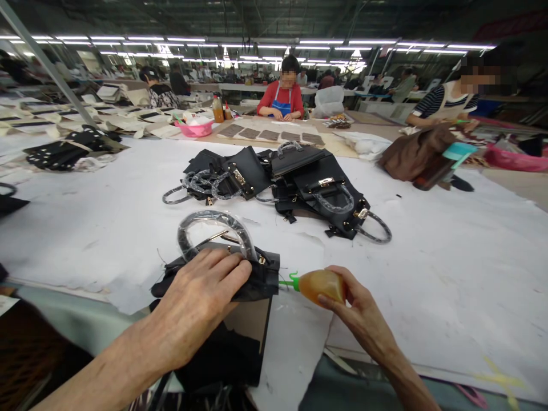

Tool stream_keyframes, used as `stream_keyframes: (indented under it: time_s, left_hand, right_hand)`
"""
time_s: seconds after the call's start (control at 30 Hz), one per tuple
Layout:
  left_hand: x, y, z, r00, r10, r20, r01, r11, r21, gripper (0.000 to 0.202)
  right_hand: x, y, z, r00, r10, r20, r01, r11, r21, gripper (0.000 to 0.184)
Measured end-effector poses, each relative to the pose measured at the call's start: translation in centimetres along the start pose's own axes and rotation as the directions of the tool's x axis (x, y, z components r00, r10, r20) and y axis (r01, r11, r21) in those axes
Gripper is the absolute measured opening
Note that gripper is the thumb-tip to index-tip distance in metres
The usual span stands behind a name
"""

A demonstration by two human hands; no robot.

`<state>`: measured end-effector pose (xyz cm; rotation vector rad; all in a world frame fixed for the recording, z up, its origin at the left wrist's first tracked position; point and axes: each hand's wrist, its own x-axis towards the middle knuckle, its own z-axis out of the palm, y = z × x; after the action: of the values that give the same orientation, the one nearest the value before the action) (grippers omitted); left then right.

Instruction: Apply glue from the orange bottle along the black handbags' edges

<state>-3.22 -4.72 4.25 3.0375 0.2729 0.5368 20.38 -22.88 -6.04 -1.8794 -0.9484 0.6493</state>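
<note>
My left hand (205,297) grips the top edge of a black handbag (257,342), its fingers bent over the rim and hiding part of it. The bag hangs partly over the near table edge, its round handle (188,234) wrapped in clear plastic. In my right hand (357,305) is a squeeze bottle (321,286) of amber liquid, held on its side between thumb and fingers. Its green nozzle (287,282) points left, at the bag's right end; whether the tip touches is too fine to tell.
Several black handbags (317,177) lie piled beyond my hands on the white-covered table (449,262). A brown bundle (419,154) is at right, dotted black pieces (72,147) at left. A pink basin (196,129) stands farther back. Co-workers sit across the table, one in a red top (274,97).
</note>
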Motion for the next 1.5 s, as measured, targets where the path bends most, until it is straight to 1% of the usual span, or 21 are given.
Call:
stream_keyframes:
  time_s: [0.17, 0.37, 0.57, 0.7, 0.93, 1.13, 1.23, 1.37, 1.5]
  left_hand:
    - [-0.4, 0.0, 0.1, 1.0, 0.003, 0.004, -0.003, 1.0, 0.005, 0.029]
    - [-0.5, 0.2, 0.3, 1.0, 0.002, 0.003, -0.002, 1.0, -0.001, 0.027]
    - [-0.8, 0.3, 0.3, 1.0, 0.006, 0.016, -0.005, 1.0, -0.01, 0.03]
    - [-0.8, 0.3, 0.3, 1.0, 0.0, 0.0, 0.0, 1.0, -0.028, 0.029]
    - [-0.7, 0.2, 0.3, 1.0, 0.004, 0.014, -0.003, 1.0, -0.029, 0.023]
    - [-0.9, 0.2, 0.3, 1.0, 0.004, 0.007, -0.004, 1.0, -0.03, 0.025]
    - [-0.9, 0.2, 0.4, 1.0, -0.003, 0.008, 0.004, 1.0, -0.026, 0.023]
    - [-0.9, 0.3, 0.5, 1.0, -0.004, 0.004, 0.004, 1.0, -0.021, 0.02]
    - [-0.9, 0.4, 0.4, 1.0, 0.002, 0.003, -0.002, 1.0, -0.022, 0.02]
  right_hand:
    - [-0.3, -0.1, 0.4, 0.999, 0.023, 0.03, -0.023, 1.0, 0.009, 0.047]
    - [-0.9, -0.8, 0.1, 0.997, 0.038, 0.061, -0.04, 0.999, 0.025, 0.044]
    - [-0.5, -0.6, 0.2, 0.999, 0.025, 0.028, -0.026, 0.999, 0.038, 0.041]
    - [-0.5, -0.6, 0.6, 1.0, 0.012, 0.022, -0.013, 0.999, 0.046, 0.041]
    - [-1.4, -0.6, 0.3, 0.998, 0.057, 0.039, -0.058, 0.998, 0.024, 0.045]
    - [-2.2, -0.9, 0.0, 0.991, 0.09, 0.098, -0.097, 0.993, 0.067, 0.044]
    - [-2.4, -0.7, 0.2, 0.99, 0.097, 0.106, -0.108, 0.99, 0.096, 0.042]
    - [-2.4, -0.2, 0.7, 0.994, 0.093, 0.058, -0.099, 0.989, 0.109, 0.042]
    - [-2.6, 0.0, 0.7, 0.991, 0.097, 0.088, -0.107, 0.986, 0.127, 0.042]
